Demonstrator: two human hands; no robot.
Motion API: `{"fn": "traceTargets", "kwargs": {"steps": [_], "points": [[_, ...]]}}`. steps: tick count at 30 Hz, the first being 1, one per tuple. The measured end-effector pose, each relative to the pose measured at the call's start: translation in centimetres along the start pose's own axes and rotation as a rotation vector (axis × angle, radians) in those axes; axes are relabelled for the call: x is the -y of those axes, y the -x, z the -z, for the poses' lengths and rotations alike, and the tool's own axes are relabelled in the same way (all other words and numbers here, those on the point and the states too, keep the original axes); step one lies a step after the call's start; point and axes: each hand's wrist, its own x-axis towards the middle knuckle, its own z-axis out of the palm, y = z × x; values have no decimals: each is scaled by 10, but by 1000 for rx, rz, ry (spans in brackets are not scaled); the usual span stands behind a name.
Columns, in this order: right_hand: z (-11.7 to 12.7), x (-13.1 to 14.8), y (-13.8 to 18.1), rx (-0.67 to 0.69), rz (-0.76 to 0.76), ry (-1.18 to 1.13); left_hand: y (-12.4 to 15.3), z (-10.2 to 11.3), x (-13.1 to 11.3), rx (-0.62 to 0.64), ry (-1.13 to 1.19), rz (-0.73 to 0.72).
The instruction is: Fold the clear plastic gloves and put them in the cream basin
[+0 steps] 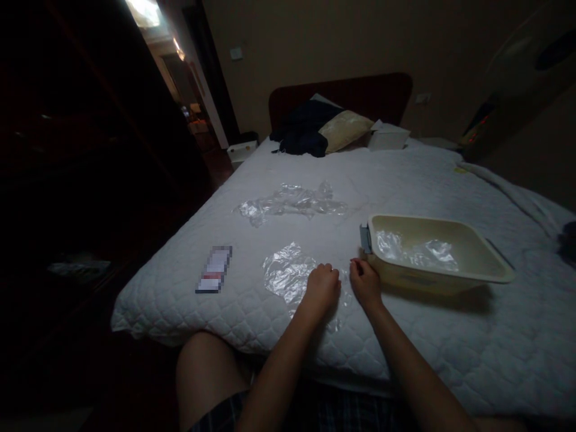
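Note:
A crumpled clear plastic bag (288, 273) lies on the white quilted bed, partly under my left hand. The fingers of my left hand (324, 283) are curled closed on its right part. Just to the right, my right hand (365, 283) is closed in a pinch at the bag's thin edge; the film there is faint. That hand is beside the near left corner of a cream plastic basin (445, 279), which has grey handles. Inside the basin lies more crumpled clear plastic (432, 253). Another clear plastic bag (292, 201) is spread out farther back.
A phone (214, 270) with a blurred screen lies on the bed (252, 312) at left. Dark cloth (306, 123), a beige pillow (346, 129) and a white box (389, 137) are by the headboard (387, 93). The bed's left edge drops to a dark floor.

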Motion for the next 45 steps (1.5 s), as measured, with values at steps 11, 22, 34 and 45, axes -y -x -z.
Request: {"fn": "traceTargets", "kwargs": {"steps": [11, 22, 34, 45], "points": [[2, 2, 1, 9, -11, -26, -22, -16, -21, 91, -33, 20], [1, 2, 0, 15, 4, -13, -11, -5, -10, -160, 74, 263], [3, 20, 4, 107, -5, -245, 13, 13, 36, -139, 284, 573], [-13, 61, 1, 504, -382, -638, 16, 3, 46, -121, 539, 602]]}}
